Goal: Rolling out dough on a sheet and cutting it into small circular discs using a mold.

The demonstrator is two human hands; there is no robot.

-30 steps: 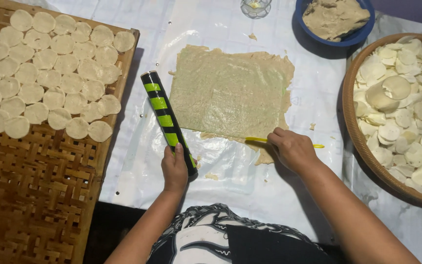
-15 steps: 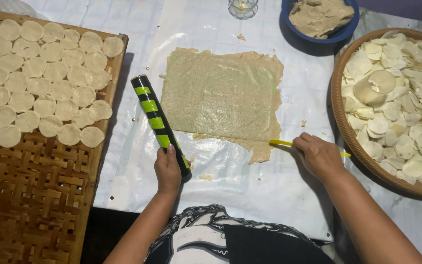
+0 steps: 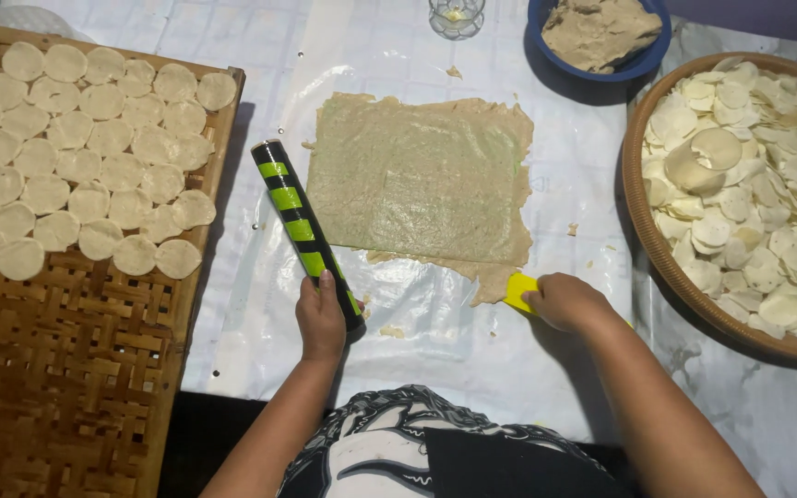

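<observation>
My left hand (image 3: 321, 318) grips the black-and-green striped rolling pin (image 3: 306, 234); my right hand (image 3: 565, 302), clutching the yellow scraper (image 3: 519, 292), has slid right past the flat dough sheet's (image 3: 417, 180) trimmed near edge.

under the left hand (image 3: 320, 318) a glossy, smooth black-and-green roller (image 3: 306, 235); by the right hand (image 3: 565, 300) fingers a smooth yellow plastic scraper (image 3: 518, 291), rough matt dough sheet (image 3: 417, 180), shiny clear plastic film (image 3: 417, 314), woven bamboo tray (image 3: 57, 369).

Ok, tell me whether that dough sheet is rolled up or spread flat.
Spread flat: the dough sheet lies open on the plastic sheet, ragged edges showing.
</observation>
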